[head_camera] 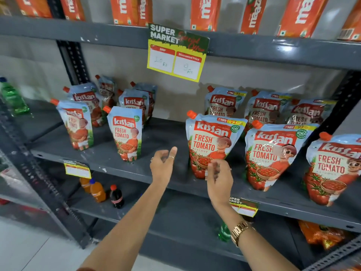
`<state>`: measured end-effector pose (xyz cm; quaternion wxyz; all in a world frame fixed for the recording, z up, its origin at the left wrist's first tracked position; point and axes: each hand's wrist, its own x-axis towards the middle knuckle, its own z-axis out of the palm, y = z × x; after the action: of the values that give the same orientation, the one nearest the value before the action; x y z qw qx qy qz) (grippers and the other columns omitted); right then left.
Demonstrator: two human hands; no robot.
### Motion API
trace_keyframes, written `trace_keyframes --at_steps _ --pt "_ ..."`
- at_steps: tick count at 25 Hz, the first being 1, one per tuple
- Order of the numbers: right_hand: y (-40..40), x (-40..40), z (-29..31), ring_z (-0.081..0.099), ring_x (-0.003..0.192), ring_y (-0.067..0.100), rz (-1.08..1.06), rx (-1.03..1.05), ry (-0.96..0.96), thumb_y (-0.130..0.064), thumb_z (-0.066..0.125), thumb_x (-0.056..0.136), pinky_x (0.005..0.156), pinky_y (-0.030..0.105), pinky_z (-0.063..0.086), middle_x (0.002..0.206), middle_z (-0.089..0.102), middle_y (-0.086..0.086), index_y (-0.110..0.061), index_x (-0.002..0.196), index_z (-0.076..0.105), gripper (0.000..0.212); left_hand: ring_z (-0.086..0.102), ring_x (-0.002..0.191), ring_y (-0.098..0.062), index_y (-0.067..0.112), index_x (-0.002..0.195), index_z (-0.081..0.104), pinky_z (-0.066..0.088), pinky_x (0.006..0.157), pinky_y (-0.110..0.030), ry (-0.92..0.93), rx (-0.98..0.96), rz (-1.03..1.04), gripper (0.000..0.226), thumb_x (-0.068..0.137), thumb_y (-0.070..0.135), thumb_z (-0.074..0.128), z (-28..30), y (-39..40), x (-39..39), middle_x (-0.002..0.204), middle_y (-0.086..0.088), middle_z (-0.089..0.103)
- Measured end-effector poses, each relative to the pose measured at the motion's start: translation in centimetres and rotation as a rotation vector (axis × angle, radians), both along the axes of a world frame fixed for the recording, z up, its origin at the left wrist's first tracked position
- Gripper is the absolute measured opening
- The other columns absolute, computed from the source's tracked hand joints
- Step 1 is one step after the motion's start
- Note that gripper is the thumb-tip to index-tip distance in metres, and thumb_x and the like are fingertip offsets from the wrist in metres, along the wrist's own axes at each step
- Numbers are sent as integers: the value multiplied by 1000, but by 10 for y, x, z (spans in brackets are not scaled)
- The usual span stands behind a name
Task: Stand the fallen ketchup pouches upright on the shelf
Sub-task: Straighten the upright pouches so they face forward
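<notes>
Several ketchup pouches with orange caps stand upright on the grey middle shelf point(160, 137), in a left group and a right group. The nearest one in the middle point(213, 137) stands just behind my right hand point(218, 175), whose fingers are loosely curled in front of its lower part and hold nothing. My left hand point(163, 165) hovers over the bare gap of shelf to the pouch's left, fingers apart and empty. Front pouches of the left group point(126, 133) and right group point(273, 153) also stand. No pouch lies flat in view.
A yellow-green price sign point(176, 53) hangs from the upper shelf, which carries orange drink cartons point(205, 12). Below, drink bottles point(116, 196) and orange packets point(320, 233) sit on the lower shelf. A green bottle point(13, 96) stands far left. A dark upright post point(74, 61) divides the bays.
</notes>
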<state>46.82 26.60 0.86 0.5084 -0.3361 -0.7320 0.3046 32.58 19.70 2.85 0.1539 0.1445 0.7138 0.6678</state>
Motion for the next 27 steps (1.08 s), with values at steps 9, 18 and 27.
trace_keyframes --at_steps 9,18,27 --pt "-40 -98 -10 64 102 17 353 -299 -343 -15 59 87 92 28 50 110 69 8 -10 112 62 26 51 116 -34 -1 123 45 41 95 -41 46 -111 350 56 81 29 66 -10 -64 -112 127 -20 52" --pt "-60 -201 -4 47 128 23 337 -449 -473 -34 58 87 105 36 41 137 53 9 -12 133 43 53 56 114 -32 5 116 49 42 100 -51 158 -92 -209 48 79 30 67 -19 -79 -182 119 -15 61" --pt "-86 -256 2 56 119 23 264 -412 -483 -39 55 88 94 37 47 124 64 8 -13 115 55 38 54 115 -30 12 112 49 30 107 -60 178 -105 -289 55 70 44 60 -20 -99 -228 117 -10 63"
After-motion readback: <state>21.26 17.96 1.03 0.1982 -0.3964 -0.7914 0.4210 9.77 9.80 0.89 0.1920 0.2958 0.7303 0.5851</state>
